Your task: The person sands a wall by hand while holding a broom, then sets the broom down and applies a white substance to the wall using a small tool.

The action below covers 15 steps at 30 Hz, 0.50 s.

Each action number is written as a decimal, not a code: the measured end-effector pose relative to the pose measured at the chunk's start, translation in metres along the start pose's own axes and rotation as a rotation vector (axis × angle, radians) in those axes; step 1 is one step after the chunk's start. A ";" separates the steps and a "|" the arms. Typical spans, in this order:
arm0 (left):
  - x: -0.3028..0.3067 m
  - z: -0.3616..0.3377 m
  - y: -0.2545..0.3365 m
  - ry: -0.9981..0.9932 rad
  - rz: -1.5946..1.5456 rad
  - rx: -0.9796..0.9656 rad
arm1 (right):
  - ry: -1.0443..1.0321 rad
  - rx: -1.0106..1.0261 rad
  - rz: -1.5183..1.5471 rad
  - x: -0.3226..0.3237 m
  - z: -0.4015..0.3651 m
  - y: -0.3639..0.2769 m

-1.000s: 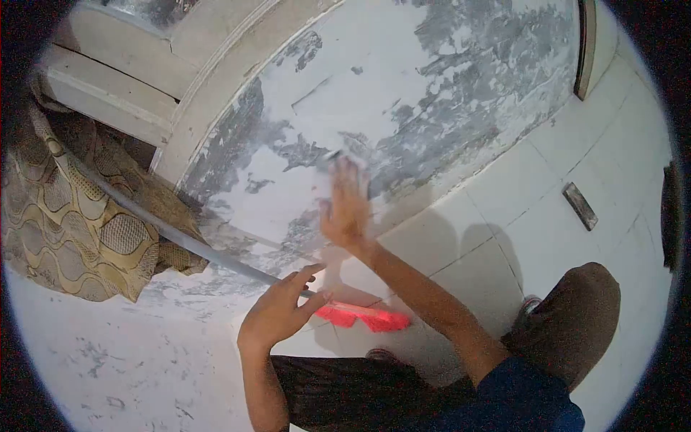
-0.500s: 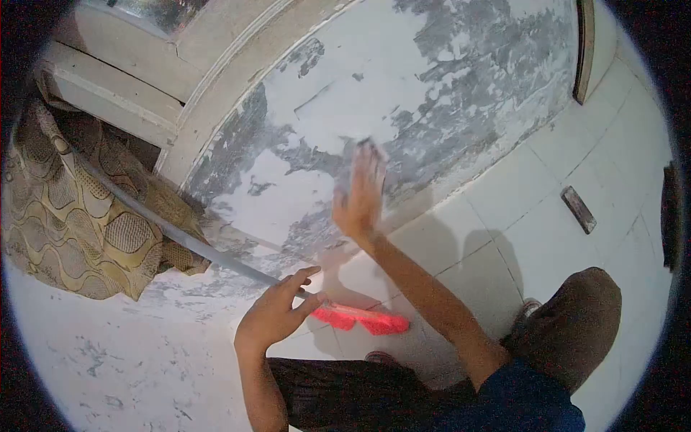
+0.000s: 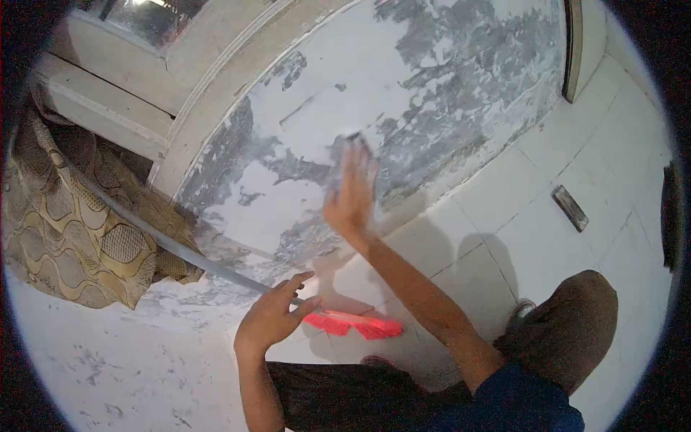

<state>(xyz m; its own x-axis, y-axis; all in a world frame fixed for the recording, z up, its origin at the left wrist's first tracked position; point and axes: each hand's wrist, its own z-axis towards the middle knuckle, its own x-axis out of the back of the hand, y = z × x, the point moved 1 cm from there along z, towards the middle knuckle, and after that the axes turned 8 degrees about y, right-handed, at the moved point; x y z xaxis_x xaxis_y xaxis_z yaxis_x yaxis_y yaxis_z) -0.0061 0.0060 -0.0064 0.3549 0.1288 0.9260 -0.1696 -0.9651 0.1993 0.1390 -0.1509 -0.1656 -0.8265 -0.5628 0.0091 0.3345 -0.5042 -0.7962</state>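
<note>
My right hand [image 3: 350, 198] lies against the patchy grey and white wall [image 3: 288, 173], blurred by motion. Its fingers are pressed on a thin dark-edged piece [image 3: 354, 135] that shows past the fingertips; what it is cannot be made out. My left hand [image 3: 270, 317] is beside the grey pole [image 3: 187, 253], fingers spread, the thumb and fingers around the pole's lower end without closing on it. A bright pink-red brush head [image 3: 353, 325] rests by the floor, just beyond the left thumb.
A patterned cloth [image 3: 86, 230] hangs at the left, behind the pole. A white window frame [image 3: 108, 101] is at the upper left. On the tiled floor [image 3: 504, 187] lies a small dark-edged block [image 3: 570, 209]. My bent knee [image 3: 576, 317] is at the lower right.
My right hand has shifted slightly up and left in the view, still at the wall. The whole scene has moved a little left. My left hand keeps nearly the same pose.
</note>
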 end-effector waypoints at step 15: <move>0.001 0.004 -0.005 0.013 0.009 -0.053 | -0.171 0.041 -0.137 -0.004 -0.004 0.009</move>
<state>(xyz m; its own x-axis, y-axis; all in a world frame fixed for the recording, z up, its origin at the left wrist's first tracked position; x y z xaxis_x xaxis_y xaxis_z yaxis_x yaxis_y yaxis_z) -0.0011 0.0101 -0.0083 0.3409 0.1233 0.9320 -0.2214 -0.9529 0.2071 0.1440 -0.1508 -0.1752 -0.7778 -0.5885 0.2206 0.2458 -0.6079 -0.7550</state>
